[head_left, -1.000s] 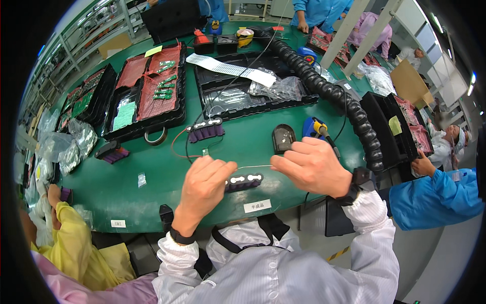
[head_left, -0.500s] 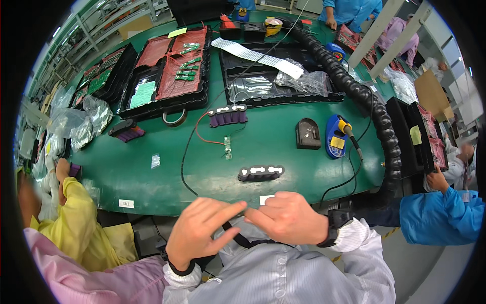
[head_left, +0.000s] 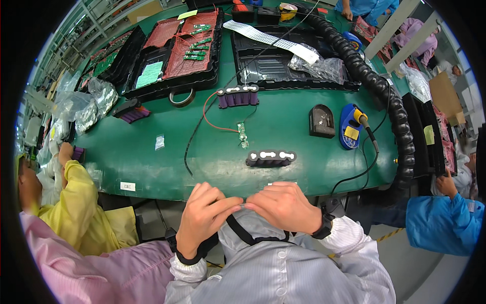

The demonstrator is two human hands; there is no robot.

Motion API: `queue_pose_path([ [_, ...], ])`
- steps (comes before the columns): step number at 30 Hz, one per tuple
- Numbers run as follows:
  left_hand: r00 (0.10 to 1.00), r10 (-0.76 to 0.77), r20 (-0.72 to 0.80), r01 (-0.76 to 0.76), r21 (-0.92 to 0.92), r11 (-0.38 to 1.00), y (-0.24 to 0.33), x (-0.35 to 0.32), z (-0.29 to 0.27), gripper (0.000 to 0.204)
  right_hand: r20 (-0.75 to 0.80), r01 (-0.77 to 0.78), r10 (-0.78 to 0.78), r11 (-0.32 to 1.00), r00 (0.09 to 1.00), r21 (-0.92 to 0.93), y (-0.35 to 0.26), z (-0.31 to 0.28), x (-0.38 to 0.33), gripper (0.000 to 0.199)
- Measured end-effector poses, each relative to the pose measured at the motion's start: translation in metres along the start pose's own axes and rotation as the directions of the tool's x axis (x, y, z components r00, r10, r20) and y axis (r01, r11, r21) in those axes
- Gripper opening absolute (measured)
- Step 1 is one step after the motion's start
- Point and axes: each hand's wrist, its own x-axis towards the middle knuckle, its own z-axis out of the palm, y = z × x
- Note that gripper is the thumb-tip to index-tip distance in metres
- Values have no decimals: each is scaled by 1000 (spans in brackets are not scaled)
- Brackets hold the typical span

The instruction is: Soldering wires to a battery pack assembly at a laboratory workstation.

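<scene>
Just off the table's near edge, my left hand (head_left: 208,213) and my right hand (head_left: 283,206) meet fingertip to fingertip. Both are closed in a pinch around something thin and pale, too small to name. Beyond them on the table lies a battery pack (head_left: 271,158) with a black holder and white ends. Farther back sits a purple battery pack (head_left: 238,96), joined by a red wire to a small green circuit board (head_left: 242,136).
A soldering iron (head_left: 361,117) rests in its blue stand, beside a black tray (head_left: 322,121). A thick black hose (head_left: 372,88) curves down the right side. Open black cases (head_left: 177,55) stand at the back. People in yellow (head_left: 76,202) and blue (head_left: 440,223) sleeves work alongside.
My left fingers, spread before, have closed to a pinch against the right ones. The whole view has shifted, so the table things appear slightly higher and farther right.
</scene>
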Motion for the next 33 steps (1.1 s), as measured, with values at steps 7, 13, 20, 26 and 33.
queue_pose_path([
  [7, 1000, -21, -11, 21, 39, 999, -5, -5, 2, 16, 4, -12, 11, 999, 1000, 43, 2, 15, 0, 19],
  [13, 993, -66, -94, 70, 33, 997, -6, -9, 13, 13, -115, 9, 4, 994, 993, 113, 16, 18, -14, 14],
  [20, 963, -72, -260, 90, 61, 994, -16, -13, 20, 18, -450, -546, 520, 834, 725, 84, 52, -2, -46, 65],
  [26, 945, -35, -326, 94, 165, 982, -20, -9, 39, 24, -227, -361, 343, 932, 912, -42, 94, -14, -36, 53],
  [33, 926, -102, -363, 161, 135, 978, -25, -1, 48, 19, -152, -378, 391, 919, 907, 111, 107, -21, -32, 32],
])
